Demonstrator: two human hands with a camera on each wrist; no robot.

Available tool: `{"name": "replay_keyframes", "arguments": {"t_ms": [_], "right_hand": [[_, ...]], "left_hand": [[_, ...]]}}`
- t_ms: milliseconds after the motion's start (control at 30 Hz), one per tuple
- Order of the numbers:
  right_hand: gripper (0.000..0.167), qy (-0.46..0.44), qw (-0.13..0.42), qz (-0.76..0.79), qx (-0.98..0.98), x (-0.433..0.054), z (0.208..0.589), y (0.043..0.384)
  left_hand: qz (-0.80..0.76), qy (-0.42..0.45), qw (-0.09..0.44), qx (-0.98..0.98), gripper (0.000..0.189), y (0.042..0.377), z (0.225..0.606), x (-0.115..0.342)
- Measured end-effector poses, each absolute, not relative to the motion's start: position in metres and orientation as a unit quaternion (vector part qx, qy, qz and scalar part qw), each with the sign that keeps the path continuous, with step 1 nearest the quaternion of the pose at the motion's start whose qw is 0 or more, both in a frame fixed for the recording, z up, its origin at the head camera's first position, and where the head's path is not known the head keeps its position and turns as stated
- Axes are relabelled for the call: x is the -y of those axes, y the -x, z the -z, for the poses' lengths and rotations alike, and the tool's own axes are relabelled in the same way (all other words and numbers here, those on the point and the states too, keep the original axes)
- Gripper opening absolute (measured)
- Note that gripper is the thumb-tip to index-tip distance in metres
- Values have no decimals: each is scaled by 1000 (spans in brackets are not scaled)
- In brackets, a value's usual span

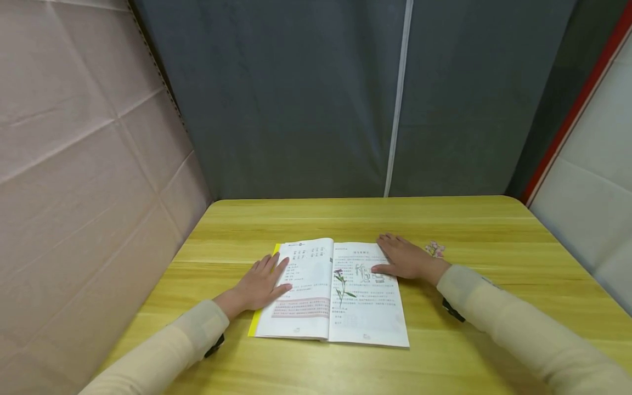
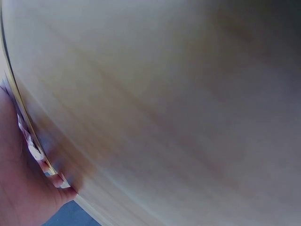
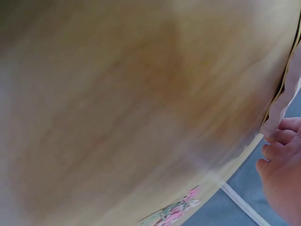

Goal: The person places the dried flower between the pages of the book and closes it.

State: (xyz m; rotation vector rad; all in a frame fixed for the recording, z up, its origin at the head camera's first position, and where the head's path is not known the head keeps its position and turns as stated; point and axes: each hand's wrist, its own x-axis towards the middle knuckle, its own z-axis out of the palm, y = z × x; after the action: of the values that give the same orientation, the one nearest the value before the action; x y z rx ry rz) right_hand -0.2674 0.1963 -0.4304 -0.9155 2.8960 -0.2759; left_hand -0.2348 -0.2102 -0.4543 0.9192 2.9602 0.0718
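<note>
L hand [image 1: 259,285] + R hand [image 1: 406,258] on bk [image 1: 316,326] | purple flwr [image 1: 342,281] on R pg [image 1: 370,323]

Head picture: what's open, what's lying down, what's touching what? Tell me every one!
book: open, flat on the table
purple flower: on the right page, near the fold; can't tell if loose or printed
pink flowers: lying on the table, untouched
left grip: resting on the left page
right grip: resting on the right page
</note>
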Motion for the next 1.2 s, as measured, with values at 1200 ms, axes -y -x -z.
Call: {"name": "replay_keyframes", "arguments": {"t_ms": [1200], "right_hand": [[69,158,74,558,-811,-171,383,254]], "left_hand": [[-16,-287,26,-957,77,235,454,211]]}}
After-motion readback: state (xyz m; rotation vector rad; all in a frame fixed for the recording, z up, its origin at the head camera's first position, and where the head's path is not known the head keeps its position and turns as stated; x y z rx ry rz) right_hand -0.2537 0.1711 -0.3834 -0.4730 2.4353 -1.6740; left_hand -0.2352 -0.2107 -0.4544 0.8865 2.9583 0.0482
